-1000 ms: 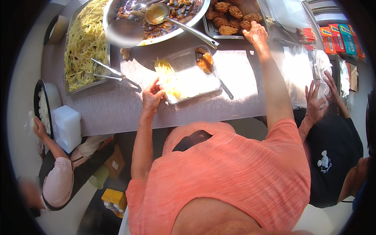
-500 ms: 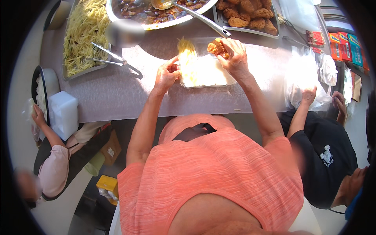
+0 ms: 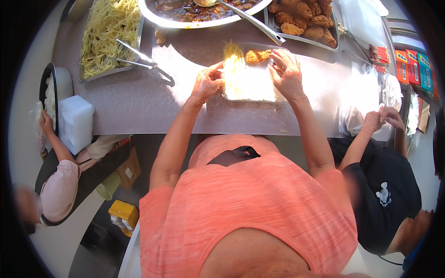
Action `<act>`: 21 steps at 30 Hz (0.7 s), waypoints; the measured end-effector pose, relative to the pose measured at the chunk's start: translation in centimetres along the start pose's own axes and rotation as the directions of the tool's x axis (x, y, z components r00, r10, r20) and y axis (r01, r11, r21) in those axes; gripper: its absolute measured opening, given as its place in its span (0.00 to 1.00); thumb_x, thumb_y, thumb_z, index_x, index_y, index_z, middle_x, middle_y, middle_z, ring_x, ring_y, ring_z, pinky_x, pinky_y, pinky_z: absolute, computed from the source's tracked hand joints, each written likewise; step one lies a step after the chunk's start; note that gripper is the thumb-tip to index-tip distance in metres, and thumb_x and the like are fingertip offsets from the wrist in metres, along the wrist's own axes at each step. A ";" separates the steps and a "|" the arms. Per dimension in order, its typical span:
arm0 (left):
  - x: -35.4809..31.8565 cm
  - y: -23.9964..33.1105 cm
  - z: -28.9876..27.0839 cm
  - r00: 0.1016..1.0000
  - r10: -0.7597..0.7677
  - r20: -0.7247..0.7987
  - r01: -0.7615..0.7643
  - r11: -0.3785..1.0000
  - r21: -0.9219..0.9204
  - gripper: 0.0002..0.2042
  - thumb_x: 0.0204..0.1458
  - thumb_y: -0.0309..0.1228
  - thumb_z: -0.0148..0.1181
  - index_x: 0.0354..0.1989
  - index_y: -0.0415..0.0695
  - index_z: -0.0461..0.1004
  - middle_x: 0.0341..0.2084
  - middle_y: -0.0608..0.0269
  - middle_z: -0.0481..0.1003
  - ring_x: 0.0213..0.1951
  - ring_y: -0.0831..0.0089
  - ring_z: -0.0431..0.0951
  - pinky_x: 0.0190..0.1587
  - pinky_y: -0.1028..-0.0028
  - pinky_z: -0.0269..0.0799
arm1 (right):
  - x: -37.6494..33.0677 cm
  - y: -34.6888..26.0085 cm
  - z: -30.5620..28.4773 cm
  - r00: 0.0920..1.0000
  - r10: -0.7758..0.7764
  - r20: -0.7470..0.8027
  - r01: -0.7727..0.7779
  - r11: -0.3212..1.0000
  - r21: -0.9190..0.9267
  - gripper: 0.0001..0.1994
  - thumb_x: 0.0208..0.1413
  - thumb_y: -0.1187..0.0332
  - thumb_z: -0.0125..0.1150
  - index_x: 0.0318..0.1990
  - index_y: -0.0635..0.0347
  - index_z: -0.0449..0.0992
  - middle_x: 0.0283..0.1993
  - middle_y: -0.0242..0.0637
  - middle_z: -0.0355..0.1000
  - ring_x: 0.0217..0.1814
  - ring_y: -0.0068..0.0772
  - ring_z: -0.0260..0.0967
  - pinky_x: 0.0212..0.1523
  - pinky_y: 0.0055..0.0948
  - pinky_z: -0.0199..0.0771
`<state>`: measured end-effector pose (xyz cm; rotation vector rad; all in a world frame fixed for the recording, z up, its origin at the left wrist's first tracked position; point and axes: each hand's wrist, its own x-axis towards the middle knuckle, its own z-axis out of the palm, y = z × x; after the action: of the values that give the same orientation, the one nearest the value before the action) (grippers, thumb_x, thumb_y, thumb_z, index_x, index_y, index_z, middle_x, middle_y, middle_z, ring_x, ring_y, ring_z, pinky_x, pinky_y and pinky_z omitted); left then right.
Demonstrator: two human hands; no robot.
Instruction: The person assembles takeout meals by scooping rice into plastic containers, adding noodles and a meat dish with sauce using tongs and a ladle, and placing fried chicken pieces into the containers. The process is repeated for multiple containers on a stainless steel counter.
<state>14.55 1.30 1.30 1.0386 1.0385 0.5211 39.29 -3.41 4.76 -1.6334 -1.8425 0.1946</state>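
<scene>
— Hands where?
— My left hand and right hand clamp the food tray at the table's middle.
— Risk?
— Squeezing the thin tray might buckle it, spilling rice.

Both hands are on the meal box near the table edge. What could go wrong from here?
The meal box lies close to the table's front edge, so a pull by the left hand or right hand could tip it off. The ladle handle juts from the stew pan just above the box; a lifted hand might knock it.
</scene>
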 end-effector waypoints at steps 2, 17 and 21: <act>0.8 -0.3 0.8 0.997 0.053 0.061 -0.057 0.997 0.056 0.28 0.44 0.15 0.54 0.58 0.41 0.65 0.26 0.70 0.72 0.26 0.84 0.70 0.29 0.84 0.67 | -0.2 -0.7 -0.6 0.999 -0.039 -0.009 0.038 0.995 -0.087 0.14 0.44 0.73 0.63 0.41 0.63 0.75 0.48 0.41 0.71 0.53 0.43 0.65 0.56 0.38 0.62; -4.8 -1.5 -1.7 0.989 0.137 -0.052 -0.124 0.973 0.195 0.25 0.45 0.26 0.60 0.55 0.39 0.66 0.33 0.60 0.74 0.35 0.77 0.75 0.39 0.76 0.73 | 0.4 -11.4 2.5 0.984 -0.121 0.128 0.098 0.980 0.176 0.15 0.46 0.77 0.62 0.44 0.64 0.72 0.47 0.44 0.71 0.51 0.45 0.67 0.50 0.38 0.67; -10.3 -4.6 -9.8 0.972 0.037 -0.231 -0.035 0.999 0.013 0.23 0.49 0.26 0.59 0.56 0.38 0.65 0.35 0.66 0.73 0.35 0.80 0.74 0.36 0.80 0.73 | 0.6 -14.7 6.4 0.971 -0.120 0.209 0.068 0.969 0.238 0.17 0.45 0.76 0.62 0.45 0.62 0.71 0.46 0.44 0.71 0.49 0.45 0.67 0.48 0.37 0.68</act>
<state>0.71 -4.35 0.62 1.0218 1.2302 0.6799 23.53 -3.91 7.60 -1.4067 -1.9753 0.5472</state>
